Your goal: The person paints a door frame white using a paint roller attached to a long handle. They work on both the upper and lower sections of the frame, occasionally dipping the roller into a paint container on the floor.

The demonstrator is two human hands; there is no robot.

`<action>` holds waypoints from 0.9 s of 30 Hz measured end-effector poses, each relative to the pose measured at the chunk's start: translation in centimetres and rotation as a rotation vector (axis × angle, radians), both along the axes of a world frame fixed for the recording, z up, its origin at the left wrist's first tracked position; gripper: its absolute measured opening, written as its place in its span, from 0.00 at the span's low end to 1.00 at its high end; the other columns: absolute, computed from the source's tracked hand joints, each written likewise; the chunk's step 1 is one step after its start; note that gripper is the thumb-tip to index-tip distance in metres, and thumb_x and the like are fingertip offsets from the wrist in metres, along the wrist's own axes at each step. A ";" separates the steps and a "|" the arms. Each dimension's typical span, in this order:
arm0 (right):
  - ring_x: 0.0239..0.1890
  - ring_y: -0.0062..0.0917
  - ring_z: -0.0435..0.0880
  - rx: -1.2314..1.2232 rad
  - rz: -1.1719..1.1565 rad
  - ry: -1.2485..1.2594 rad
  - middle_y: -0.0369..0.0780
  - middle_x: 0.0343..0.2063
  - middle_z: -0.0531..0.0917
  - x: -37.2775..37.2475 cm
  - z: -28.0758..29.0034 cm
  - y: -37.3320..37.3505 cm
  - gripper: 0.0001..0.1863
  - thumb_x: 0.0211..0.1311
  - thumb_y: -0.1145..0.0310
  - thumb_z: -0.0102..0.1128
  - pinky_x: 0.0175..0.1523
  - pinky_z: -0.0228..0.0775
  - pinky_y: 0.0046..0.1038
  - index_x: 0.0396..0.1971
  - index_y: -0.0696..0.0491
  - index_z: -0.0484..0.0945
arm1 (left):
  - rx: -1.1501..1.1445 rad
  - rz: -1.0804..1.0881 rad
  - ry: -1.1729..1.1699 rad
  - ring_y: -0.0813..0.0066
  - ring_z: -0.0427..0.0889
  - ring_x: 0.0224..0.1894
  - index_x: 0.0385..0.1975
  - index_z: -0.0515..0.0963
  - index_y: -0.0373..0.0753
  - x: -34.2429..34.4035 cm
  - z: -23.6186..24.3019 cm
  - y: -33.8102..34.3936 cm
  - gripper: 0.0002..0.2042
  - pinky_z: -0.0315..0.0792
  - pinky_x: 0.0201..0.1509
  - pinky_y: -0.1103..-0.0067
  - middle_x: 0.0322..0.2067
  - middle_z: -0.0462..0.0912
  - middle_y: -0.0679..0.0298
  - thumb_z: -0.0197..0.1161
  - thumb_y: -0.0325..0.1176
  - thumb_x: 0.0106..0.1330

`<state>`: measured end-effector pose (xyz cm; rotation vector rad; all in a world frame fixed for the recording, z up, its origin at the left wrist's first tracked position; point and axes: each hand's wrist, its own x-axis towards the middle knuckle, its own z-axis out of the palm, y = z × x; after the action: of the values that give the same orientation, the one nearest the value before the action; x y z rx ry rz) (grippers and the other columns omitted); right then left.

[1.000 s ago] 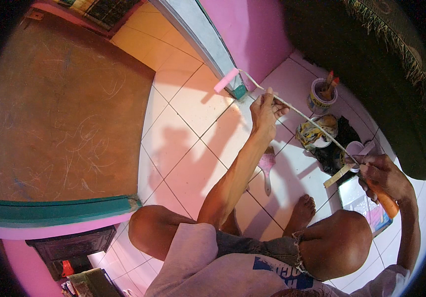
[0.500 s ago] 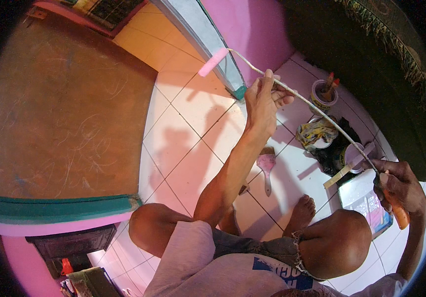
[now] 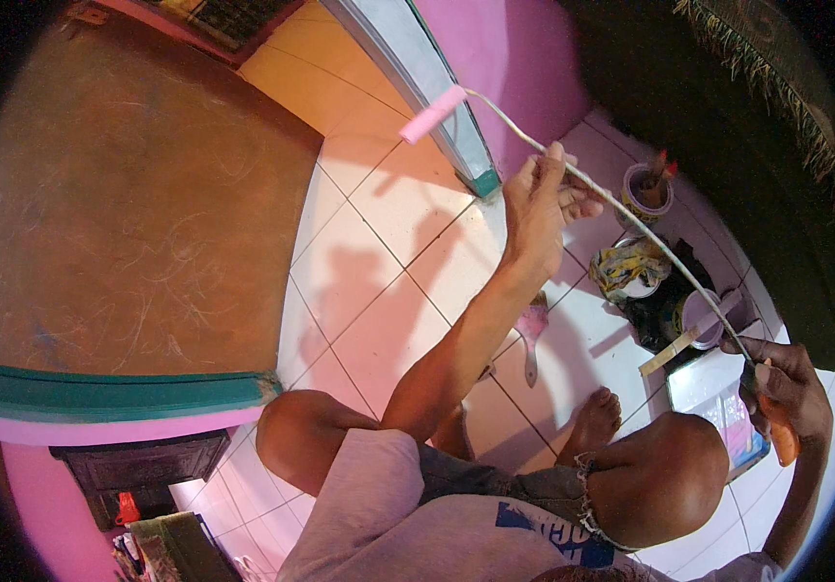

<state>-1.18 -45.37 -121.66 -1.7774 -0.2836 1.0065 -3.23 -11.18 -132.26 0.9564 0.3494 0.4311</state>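
Item 1: paint roller [image 3: 668, 251], long-rod type, qty 1. Runs diag. from upper ctr. to lower R of frame, held off the floor [image 3: 369, 267]. Pink sleeve [image 3: 434, 114] at upper ctr., overlapping pale doorpost [image 3: 461, 131] in view; looks clear of it, but contact can't be confirmed. Orange handle [image 3: 781, 436] at lower R.

Item 2: L hand [image 3: 544, 209], ctr. of frame, R of middle. Thumb & fingers pinching rod a bit below the bend; other fingers loosely curled.

Item 3: R hand [image 3: 794, 383], lower R. Fingers wrapped round the handle's upper end.

Surrounds, R side of frame: tub [image 3: 646, 210] w/ red-handled brush [image 3: 666, 167] standing in it; crumpled patterned wrap [image 3: 626, 267]; black plastic [image 3: 645, 328]; lilac-filled tub [image 3: 704, 315] w/ flat wooden stick [image 3: 665, 354] next to it; glossy panel [image 3: 706, 396] below. Pink-stained brush [image 3: 531, 325] on tiles near ctr., partly behind L forearm.

Handling notes (judgement): R hand best kept firm to set roll & angle; L hand light, as a guide, since a long thin rod likely whips at the far end. Pinch nearer the bend prob. = better sleeve control. Keep sleeve off post, wall [image 3: 524, 58] & tiles until contact is wanted; swing slow, approx. level, mind rod over open tubs.
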 end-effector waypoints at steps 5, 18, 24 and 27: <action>0.07 0.19 0.71 -0.032 0.012 0.046 0.38 0.12 0.76 1.7 -1.8 1.1 0.18 0.64 0.62 0.60 0.12 0.65 0.21 0.44 0.63 0.80 | -0.033 0.054 0.086 0.71 0.80 0.28 0.40 0.71 0.35 0.6 -2.6 0.7 0.17 0.79 0.30 0.77 0.30 0.75 0.60 0.56 0.46 0.73; 0.07 0.19 0.72 0.109 -0.029 0.051 0.39 0.12 0.77 1.7 -3.4 -0.7 0.23 0.62 0.58 0.65 0.12 0.64 0.19 0.47 0.62 0.80 | 0.054 0.009 0.008 0.70 0.82 0.29 0.40 0.70 0.32 1.1 1.5 1.1 0.19 0.79 0.29 0.78 0.30 0.75 0.59 0.55 0.47 0.73; 0.10 0.16 0.70 0.193 0.007 0.058 0.37 0.15 0.77 0.8 -4.0 0.9 0.29 0.59 0.51 0.67 0.14 0.63 0.18 0.50 0.62 0.80 | 0.163 0.042 -0.027 0.67 0.84 0.28 0.40 0.70 0.32 0.4 3.6 1.9 0.20 0.79 0.28 0.78 0.31 0.76 0.57 0.55 0.48 0.73; 0.16 0.15 0.73 0.206 0.001 0.091 0.35 0.20 0.79 0.4 -4.1 1.2 0.33 0.57 0.49 0.68 0.18 0.65 0.18 0.53 0.61 0.78 | 0.203 0.039 -0.035 0.66 0.84 0.28 0.40 0.71 0.32 0.6 4.4 2.1 0.20 0.79 0.27 0.79 0.31 0.76 0.57 0.55 0.48 0.73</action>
<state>-0.74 -44.14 -125.72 -1.5414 -0.3198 1.0187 -2.66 -9.09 -127.89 1.1398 0.2968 0.5252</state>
